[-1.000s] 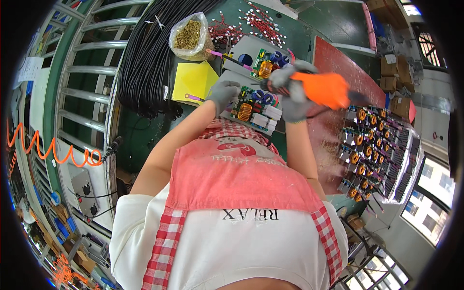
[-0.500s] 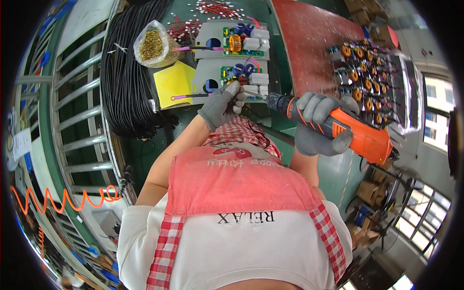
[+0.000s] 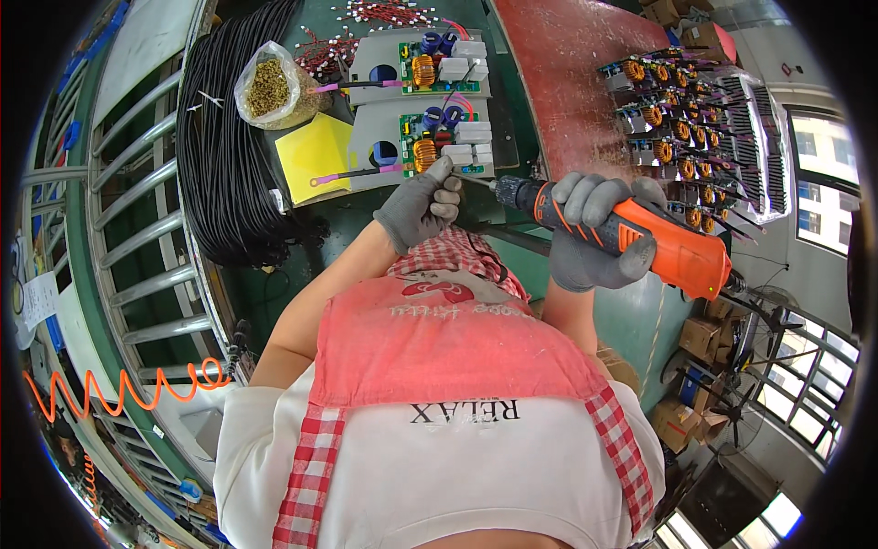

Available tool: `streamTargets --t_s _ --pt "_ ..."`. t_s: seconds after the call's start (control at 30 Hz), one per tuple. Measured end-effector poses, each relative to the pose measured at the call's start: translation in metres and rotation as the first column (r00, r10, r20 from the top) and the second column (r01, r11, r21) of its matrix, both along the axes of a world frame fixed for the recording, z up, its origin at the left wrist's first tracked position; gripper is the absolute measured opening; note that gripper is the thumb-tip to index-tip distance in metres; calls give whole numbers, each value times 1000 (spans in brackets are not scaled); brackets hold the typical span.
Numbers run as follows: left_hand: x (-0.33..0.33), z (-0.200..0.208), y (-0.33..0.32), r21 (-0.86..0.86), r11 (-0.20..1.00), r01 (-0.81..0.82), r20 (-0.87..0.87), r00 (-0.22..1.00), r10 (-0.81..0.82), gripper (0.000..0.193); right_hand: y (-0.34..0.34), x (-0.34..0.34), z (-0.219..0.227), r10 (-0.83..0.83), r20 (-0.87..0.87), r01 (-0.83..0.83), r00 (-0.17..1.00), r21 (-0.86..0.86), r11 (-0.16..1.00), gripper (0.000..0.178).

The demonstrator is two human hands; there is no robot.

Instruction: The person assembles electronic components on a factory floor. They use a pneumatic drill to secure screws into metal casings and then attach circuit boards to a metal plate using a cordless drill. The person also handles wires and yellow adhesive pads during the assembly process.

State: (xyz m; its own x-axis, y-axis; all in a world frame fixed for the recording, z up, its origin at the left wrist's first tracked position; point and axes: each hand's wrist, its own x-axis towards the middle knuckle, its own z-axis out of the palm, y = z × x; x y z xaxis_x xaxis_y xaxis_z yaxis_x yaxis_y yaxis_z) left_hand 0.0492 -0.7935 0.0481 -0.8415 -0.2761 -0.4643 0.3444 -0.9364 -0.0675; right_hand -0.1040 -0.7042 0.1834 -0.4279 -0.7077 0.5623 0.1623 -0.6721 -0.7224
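Pink bib apron with red-and-white checked straps, worn over a white T-shirt. Right hand, grey-gloved: wrapped around an orange-and-black cordless power screwdriver, held tilted, chuck toward the left. Slim metal bit: runs from the chuck to the left hand's fingertips. Left hand, grey-gloved, apart from the right: fingers curled, thumb and forefinger together at the bit's end; whether they pinch anything, cannot tell.

Green circuit board with copper coil, blue capacitors and white blocks: on a grey flat plate, just beyond the left hand. Second green circuit board, similar: on another grey plate, directly behind. Left of these: square yellow sheet; clear plastic bag of small brass-coloured parts; thick bundle of black cables. Right: red flat panel; rows of assembled circuit boards. Farthest: red wires with white connectors.
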Motion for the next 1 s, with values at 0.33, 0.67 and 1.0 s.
streamTargets --t_s 0.33,0.67,1.0 --pt "-28 -23 23 -350 919 182 449 893 -6 28 -8 -32 -36 10 75 -18 997 112 994 47" --pt "-77 -134 19 -132 989 72 469 883 -1 16 -29 -62 -110 -33 30 25 999 224 974 37" --pt "-97 -148 24 -109 993 -46 458 884 91 20 -31 -81 -119 -14 74 -4 997 233 972 36"
